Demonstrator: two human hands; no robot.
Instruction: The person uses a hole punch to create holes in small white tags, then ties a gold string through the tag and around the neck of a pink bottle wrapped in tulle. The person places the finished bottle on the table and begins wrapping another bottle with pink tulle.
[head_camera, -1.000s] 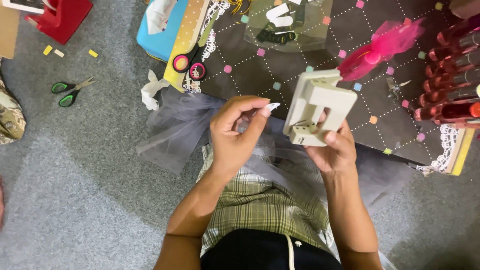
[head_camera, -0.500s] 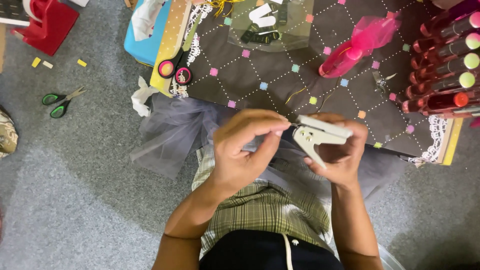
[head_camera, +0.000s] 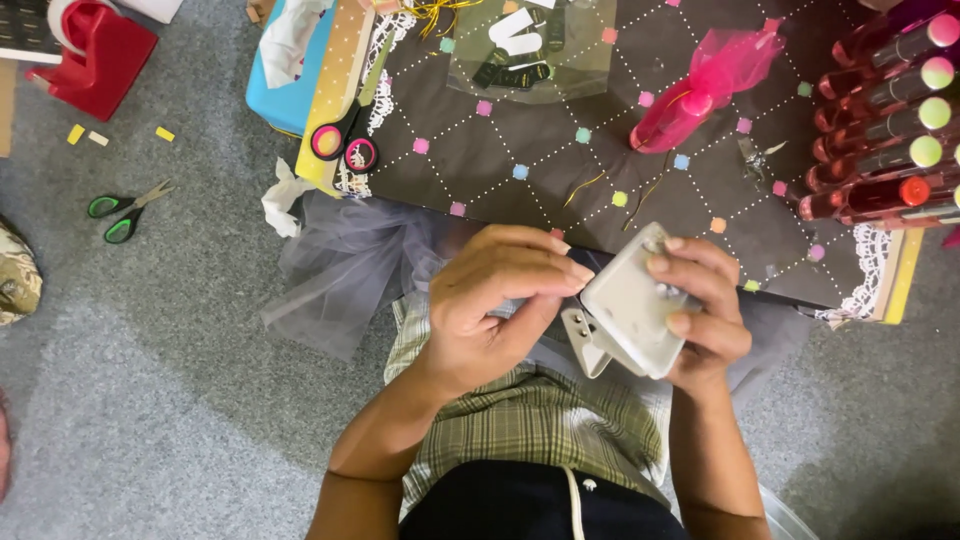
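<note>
— Head view, looking straight down: what do the two hands have?

— The right hand (head_camera: 700, 320) holds a white hole punch (head_camera: 628, 312), its grip closed around the body, fingers over the far edge and thumb on the near side. The punch is tilted, its flat face turned up toward the camera, above the person's lap.

— And the left hand (head_camera: 500, 300)?

— Its fingertips are pinched together just beside the punch's left edge, at the mouth of the tool. Whether that grip has anything between the fingers I cannot tell; the fingers hide it.

— What lies under the hands?

— Grey tulle (head_camera: 345, 270) bunched over the lap and spilling onto the grey carpet (head_camera: 150, 380), with a plaid shirt below it.

— And farther out?

— A dark board (head_camera: 560, 130) with dotted diagonal lines and small coloured squares lies ahead of the hands. On it sits a pink bottle wrapped in pink netting (head_camera: 705, 85), and a clear bag (head_camera: 530, 50) of small pieces. Pink-handled scissors (head_camera: 345, 140) rest at the board's left edge. A row of reddish tubes with coloured caps (head_camera: 885, 130) lies at the right edge.

— Anything on the carpet?

— Green-handled scissors (head_camera: 125, 210), well apart from the hands on the left, and a red tape dispenser (head_camera: 90, 50) in the far left corner.
</note>
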